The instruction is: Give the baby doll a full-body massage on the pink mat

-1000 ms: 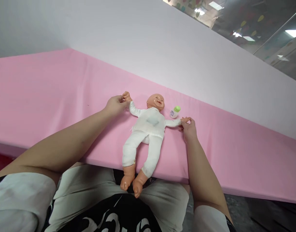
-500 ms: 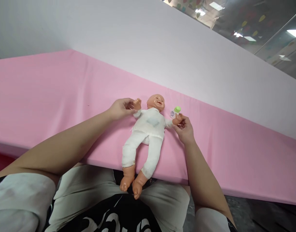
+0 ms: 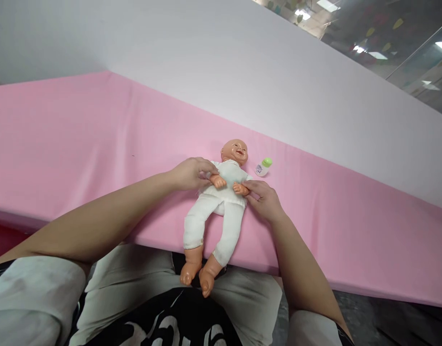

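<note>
- A baby doll (image 3: pixel 221 202) in a white suit lies face up on the pink desk (image 3: pixel 80 144), head toward the white wall (image 3: pixel 206 53) and legs toward the person.
- Its bare feet hang over the near edge of the desk, just above the person's lap.
- The left hand (image 3: pixel 192 174) is closed around the doll's arm on that side, fingers (image 3: pixel 206 166) curled over the sleeve, and holds the little plastic hand folded in over the doll's chest.
- The right hand (image 3: pixel 262 197) does the same from the other side: its fingers pinch the doll's other wrist and hold that small hand on the belly, just beside the first one.
- The doll's two hands lie near each other on the front of the suit, apparently not quite touching, though the gap is hard to judge from this angle.
- A small white bottle with a green cap (image 3: pixel 263 166) lies on its side on the desk, just beside the doll's head on the right, clear of both hands.
- Both forearms reach in from the lower corners across the desk's edge; the person wears light short sleeves and a dark top with white print.
</note>
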Demonstrator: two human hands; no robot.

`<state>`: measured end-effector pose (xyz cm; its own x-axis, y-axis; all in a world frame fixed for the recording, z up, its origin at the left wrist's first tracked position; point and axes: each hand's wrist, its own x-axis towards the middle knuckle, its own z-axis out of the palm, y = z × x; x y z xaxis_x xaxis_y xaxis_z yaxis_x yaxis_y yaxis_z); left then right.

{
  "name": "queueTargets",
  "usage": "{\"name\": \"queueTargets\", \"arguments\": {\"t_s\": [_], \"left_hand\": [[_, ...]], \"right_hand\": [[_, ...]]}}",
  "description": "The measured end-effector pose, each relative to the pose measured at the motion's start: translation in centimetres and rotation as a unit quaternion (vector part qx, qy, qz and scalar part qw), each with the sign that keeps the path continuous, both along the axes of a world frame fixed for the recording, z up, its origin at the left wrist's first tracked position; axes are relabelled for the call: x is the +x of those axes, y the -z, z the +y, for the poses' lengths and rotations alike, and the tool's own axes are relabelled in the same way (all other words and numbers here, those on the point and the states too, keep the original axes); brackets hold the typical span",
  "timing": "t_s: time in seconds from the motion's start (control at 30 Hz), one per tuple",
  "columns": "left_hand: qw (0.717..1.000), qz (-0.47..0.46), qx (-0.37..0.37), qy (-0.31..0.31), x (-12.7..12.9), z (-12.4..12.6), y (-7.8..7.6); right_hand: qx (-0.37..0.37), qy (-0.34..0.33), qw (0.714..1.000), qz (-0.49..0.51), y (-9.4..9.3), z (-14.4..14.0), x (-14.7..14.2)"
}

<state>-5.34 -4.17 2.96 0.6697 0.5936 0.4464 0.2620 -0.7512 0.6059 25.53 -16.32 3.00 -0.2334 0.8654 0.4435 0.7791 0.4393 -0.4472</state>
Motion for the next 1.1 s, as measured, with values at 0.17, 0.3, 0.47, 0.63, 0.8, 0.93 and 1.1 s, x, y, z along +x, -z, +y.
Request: {"name": "queueTargets", "arguments": {"t_s": [0.17, 0.3, 0.47, 0.63, 0.8, 0.93, 1.1], "left_hand": [[0.968, -0.119, -0.192, -0.11, -0.5, 1.4, 0.7], [0.924, -0.213, -0.266, -0.173, -1.3, 3.2, 1.0], [0.867, -0.229, -0.367, -0.248, -2.2, 4.9, 1.6], [0.871, -0.22, -0.372, -0.234, -2.4, 5.5, 2.3], [0.917, -0.213, -0.306, -0.143, -1.9, 4.6, 1.9], [0.95, -0.16, -0.257, -0.084, -1.3, 2.8, 0.9], [0.989, -0.038, -0.143, -0.029, -0.6, 0.9, 0.1]], "right_hand": [[-0.016, 0.099, 0.963, 0.249, 0.3, 1.0, 1.6], [0.003, 0.157, 0.912, 0.378, 0.7, 1.7, 4.1], [-0.114, 0.22, 0.865, 0.436, 2.8, 2.9, 7.5], [-0.15, 0.24, 0.861, 0.423, 3.9, 3.4, 8.6], [-0.033, 0.15, 0.905, 0.396, 2.3, 2.7, 6.0], [-0.021, 0.068, 0.951, 0.302, 1.1, 1.4, 2.8], [0.014, -0.008, 0.997, 0.073, 0.3, 0.0, 0.1]]}}
